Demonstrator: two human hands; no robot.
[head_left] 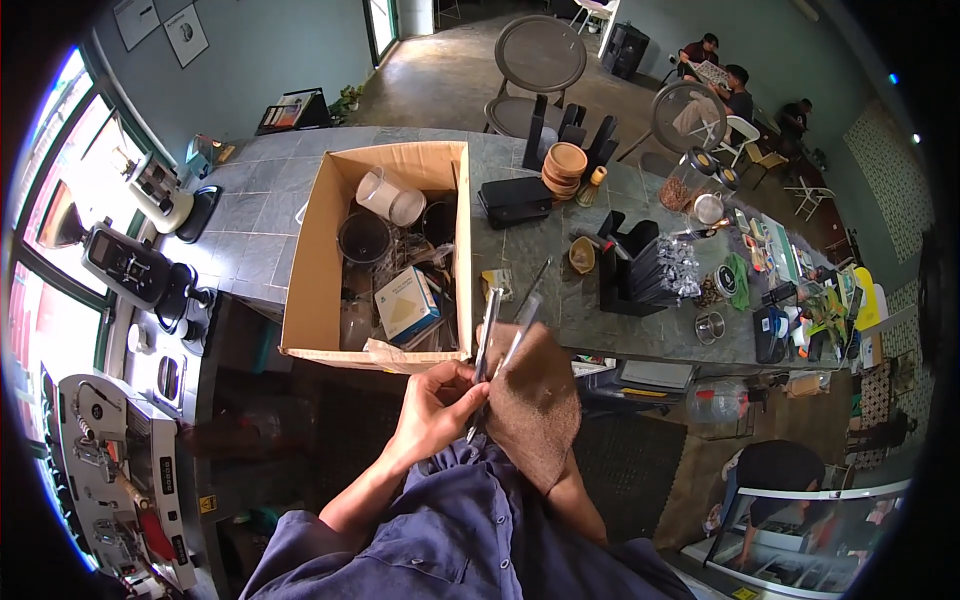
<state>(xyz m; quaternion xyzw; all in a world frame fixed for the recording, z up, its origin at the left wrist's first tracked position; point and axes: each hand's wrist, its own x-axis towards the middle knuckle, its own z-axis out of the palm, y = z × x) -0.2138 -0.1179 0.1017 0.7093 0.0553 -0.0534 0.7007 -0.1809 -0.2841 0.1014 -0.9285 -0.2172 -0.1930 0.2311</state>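
My left hand [440, 405] is closed around long, thin, shiny metal tongs [487, 335], upright in front of my chest with their arms spread. A brown cloth [537, 405] drapes over my right hand, hiding its fingers, and its upper edge lies against the tongs. Just beyond my left hand stands an open cardboard box [300, 300]. Inside it are clear plastic cups [390, 197], a dark round container [364, 238] and a blue and white carton [407, 305] among wrapped items.
The grey tiled counter [520, 245] carries stacked wooden bowls [564, 165], a black holder of wrapped items [650, 270] and jars. Coffee grinders [135, 265] and an espresso machine [120, 480] stand left. A person [775, 470] bends by a glass display case [800, 545]; others sit far off.
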